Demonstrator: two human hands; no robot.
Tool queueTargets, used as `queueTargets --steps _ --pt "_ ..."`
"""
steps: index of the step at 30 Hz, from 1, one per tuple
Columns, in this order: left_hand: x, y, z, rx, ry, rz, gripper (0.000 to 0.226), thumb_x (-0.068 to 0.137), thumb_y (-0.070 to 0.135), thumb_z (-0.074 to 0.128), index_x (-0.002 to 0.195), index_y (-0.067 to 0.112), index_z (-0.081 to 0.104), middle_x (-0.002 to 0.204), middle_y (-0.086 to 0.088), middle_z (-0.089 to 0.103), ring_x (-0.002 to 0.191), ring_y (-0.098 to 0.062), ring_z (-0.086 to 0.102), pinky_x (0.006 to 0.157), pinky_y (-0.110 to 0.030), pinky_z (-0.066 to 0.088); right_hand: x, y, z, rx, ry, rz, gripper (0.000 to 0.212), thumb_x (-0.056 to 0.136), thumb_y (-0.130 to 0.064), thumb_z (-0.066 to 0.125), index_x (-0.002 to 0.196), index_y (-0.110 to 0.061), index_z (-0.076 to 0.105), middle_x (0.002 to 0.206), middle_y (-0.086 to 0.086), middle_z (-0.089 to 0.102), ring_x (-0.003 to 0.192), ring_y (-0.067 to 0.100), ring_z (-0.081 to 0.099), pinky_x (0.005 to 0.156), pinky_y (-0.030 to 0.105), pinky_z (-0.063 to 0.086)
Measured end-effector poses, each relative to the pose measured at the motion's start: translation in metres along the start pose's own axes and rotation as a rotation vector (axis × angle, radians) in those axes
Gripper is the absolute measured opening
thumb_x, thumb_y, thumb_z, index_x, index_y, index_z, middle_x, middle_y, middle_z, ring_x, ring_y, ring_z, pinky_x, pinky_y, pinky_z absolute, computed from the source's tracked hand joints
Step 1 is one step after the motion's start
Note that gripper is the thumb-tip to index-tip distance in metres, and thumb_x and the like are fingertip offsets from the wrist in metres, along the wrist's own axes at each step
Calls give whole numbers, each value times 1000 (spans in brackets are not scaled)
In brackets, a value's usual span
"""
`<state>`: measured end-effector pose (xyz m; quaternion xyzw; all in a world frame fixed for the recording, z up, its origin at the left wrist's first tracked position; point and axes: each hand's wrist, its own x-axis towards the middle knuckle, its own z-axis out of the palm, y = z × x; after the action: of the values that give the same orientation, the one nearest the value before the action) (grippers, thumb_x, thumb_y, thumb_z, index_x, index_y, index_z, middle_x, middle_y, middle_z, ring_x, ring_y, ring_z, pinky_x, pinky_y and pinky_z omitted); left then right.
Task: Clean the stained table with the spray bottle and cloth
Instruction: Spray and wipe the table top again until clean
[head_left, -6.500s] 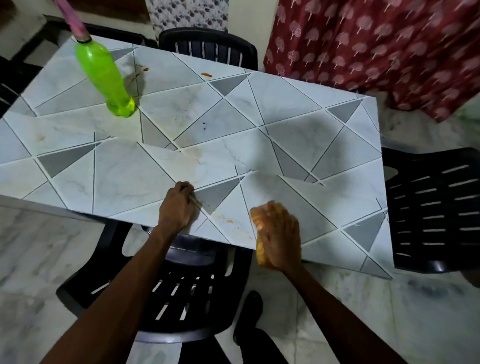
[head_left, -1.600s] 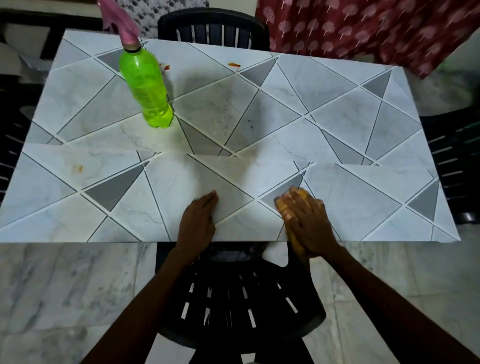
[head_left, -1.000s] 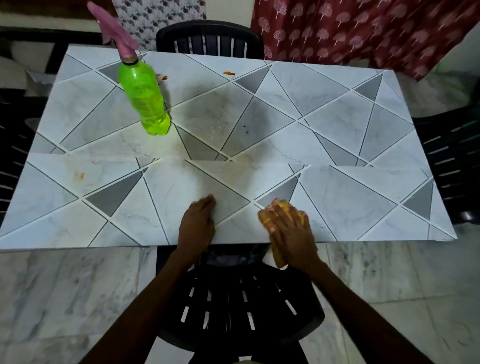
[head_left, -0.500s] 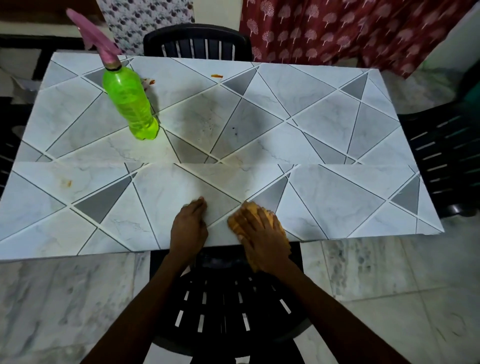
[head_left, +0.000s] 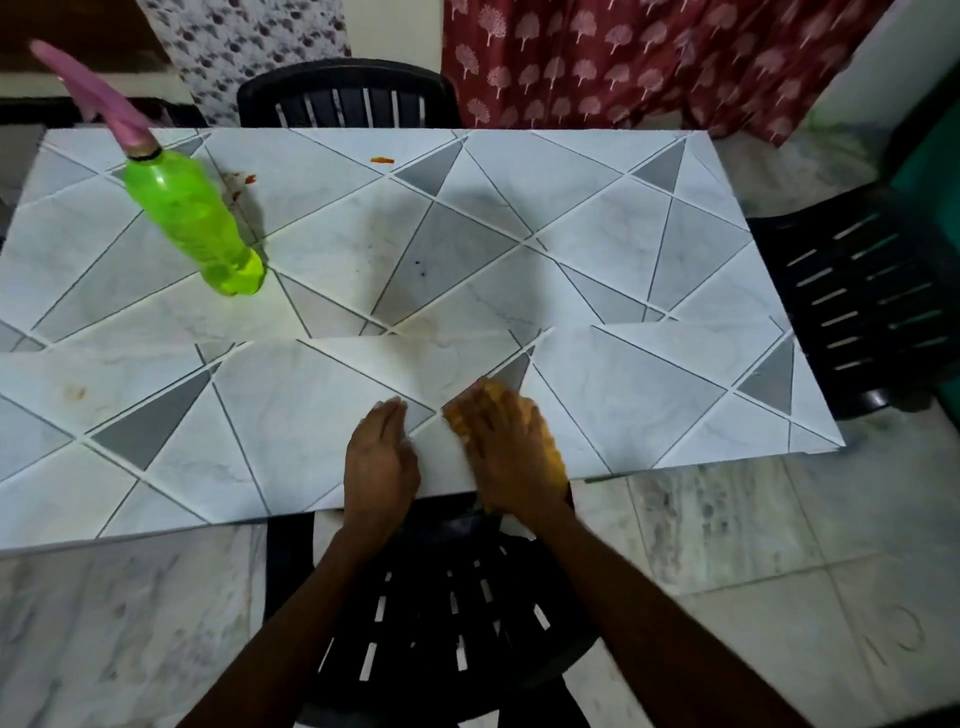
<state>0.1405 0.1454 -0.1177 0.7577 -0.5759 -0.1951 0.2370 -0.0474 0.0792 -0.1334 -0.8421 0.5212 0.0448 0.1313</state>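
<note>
The table (head_left: 597, 291) has a pale marble top with grey triangles. An orange cloth (head_left: 545, 441) lies at its near edge, and my right hand (head_left: 506, 452) presses flat on it with spread fingers. Just left of it my left hand (head_left: 382, 460) rests flat on the tabletop. A green spray bottle (head_left: 195, 221) with a pink trigger head stands at the far left. Red-orange stains (head_left: 244, 182) show beside the bottle, another orange stain (head_left: 383, 160) lies near the far edge, a brownish mark (head_left: 75, 393) at the left, and a faint smear (head_left: 421, 327) mid-table.
A black plastic chair (head_left: 441, 613) stands under me at the near edge, a second chair (head_left: 343, 98) at the far side, a third chair (head_left: 862, 296) at the right. Red patterned curtains (head_left: 649, 57) hang behind. The floor is marble tile.
My right hand has slid the cloth leftward along the near edge, closer to my left hand. The left hand has stayed flat on the table. The bottle has not moved.
</note>
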Motion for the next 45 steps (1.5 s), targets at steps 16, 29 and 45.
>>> queueTargets --steps 16,29,45 --pt "19 104 88 196 -203 152 61 84 39 50 131 -1 57 136 -21 55 123 -40 52 105 -44 43 -63 214 -13 191 220 608 55 101 -39 39 155 -30 37 165 -1 31 150 37 29 119 64 18" --pt "15 144 117 281 -107 -18 73 80 52 43 135 6 49 143 -20 46 130 -45 42 106 -55 38 12 261 -39 116 121 346 52 99 -39 41 150 -37 38 165 3 29 150 33 24 119 60 18" --pt "15 152 133 325 -131 -136 83 80 61 39 142 7 43 149 -21 41 140 -46 31 113 -57 25 -4 219 -35 77 101 6 57 96 -36 41 153 -37 35 165 -4 28 152 29 23 120 59 20"
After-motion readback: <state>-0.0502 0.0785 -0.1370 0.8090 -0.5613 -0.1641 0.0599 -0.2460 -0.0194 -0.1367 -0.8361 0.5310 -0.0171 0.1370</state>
